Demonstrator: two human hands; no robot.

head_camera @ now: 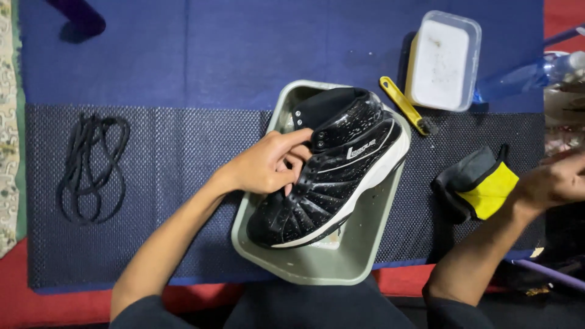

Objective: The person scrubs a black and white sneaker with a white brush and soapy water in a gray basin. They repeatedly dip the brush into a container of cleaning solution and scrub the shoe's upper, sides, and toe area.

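Down on the floor, a black high-top sneaker (332, 176) with a white sole lies on its side in a grey-green rectangular basin (341, 262), wet with droplets. The left hand (268, 164) grips it at the laceless throat, fingers (298, 159) curled into the opening. The right hand (557, 180) reaches off to the right edge, blurred, so I cannot tell whether its fingers grasp anything; a black-and-yellow cloth (478, 183) lies just beside its wrist. Beyond the basin rest a yellow-handled brush (405, 106) and a clear lidded tub (443, 61). Black shoelaces (91, 167) lie coiled well apart on the dark mesh mat (183, 183).
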